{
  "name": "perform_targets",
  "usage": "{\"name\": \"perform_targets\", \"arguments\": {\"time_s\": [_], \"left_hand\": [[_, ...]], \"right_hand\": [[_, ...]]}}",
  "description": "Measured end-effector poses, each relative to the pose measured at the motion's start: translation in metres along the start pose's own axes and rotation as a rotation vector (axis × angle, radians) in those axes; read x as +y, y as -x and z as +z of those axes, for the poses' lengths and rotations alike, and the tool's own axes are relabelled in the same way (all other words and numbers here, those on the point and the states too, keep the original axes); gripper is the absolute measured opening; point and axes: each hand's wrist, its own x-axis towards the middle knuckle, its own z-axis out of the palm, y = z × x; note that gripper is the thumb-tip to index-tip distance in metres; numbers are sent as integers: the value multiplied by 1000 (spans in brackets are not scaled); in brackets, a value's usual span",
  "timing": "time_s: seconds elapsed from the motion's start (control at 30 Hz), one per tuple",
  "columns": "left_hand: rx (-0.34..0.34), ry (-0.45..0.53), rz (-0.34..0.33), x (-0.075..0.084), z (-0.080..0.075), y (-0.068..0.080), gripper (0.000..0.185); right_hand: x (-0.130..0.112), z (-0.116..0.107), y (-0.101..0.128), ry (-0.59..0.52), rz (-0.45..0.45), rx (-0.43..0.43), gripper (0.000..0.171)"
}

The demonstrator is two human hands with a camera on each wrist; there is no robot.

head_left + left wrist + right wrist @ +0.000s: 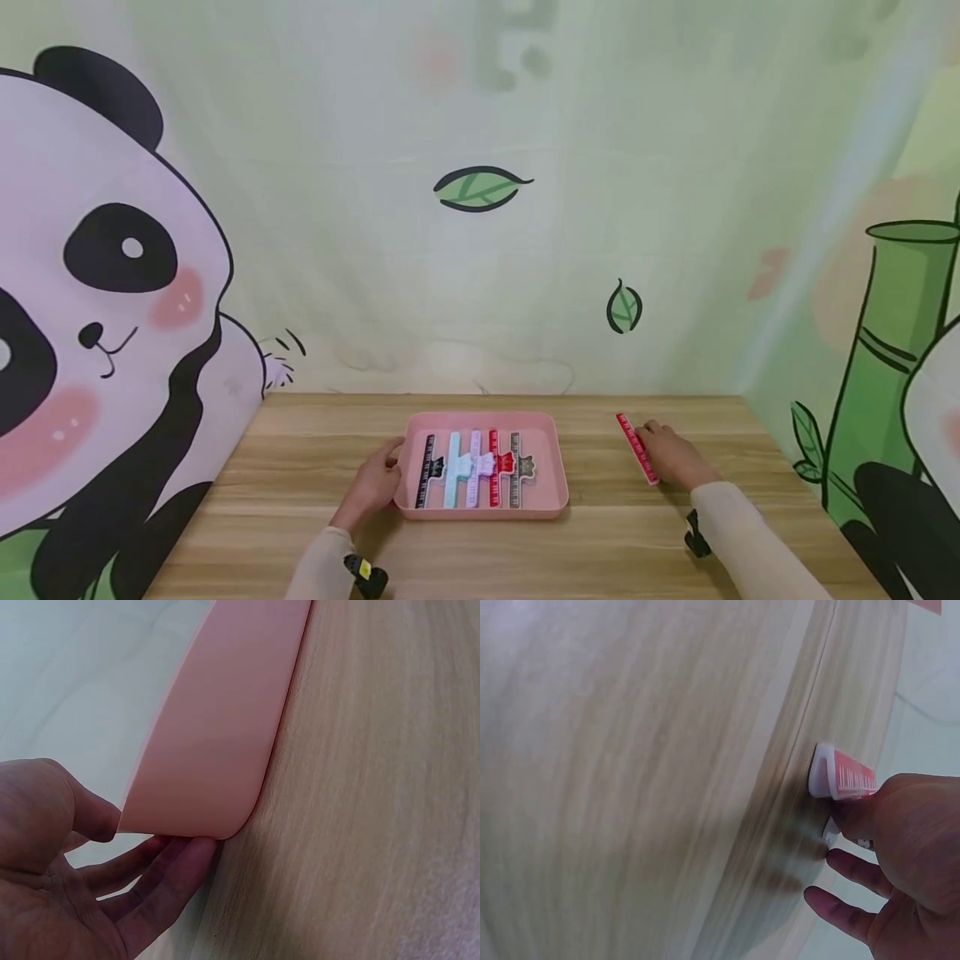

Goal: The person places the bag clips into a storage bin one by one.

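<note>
A pink tray [487,514] stands on the table with ruler clips lined up in it: black [425,472], light blue [452,471], lilac [473,475], red [493,475] and grey [515,475]. My left hand [375,482] holds the tray's left side; in the left wrist view the thumb is at the rim and the fingertips [193,859] lie low against the wall. Right of the tray, my right hand [671,458] grips another red ruler clip [637,450]. Its thumb is at the clip in the right wrist view, and the hand partly hides it.
The wooden table [600,550] has its far edge just behind the tray. Behind it hangs a pale green backdrop [360,250] printed with pandas, leaves and bamboo. Table surface lies between the tray and the right hand.
</note>
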Motion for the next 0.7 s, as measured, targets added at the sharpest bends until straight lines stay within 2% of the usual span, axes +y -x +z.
{"name": "perform_targets", "arguments": {"time_s": [0.3,0.5,0.7], "left_hand": [[-15,4,-36,-2,3,1,54],[-9,-8,-25,-4,5,2,54],[-9,-21,-24,2,2,4,54]], "right_hand": [[2,1,9,-24,6,22,37],[4,2,17,-21,-1,22,37],[1,-7,22,-31,6,62,39]]}}
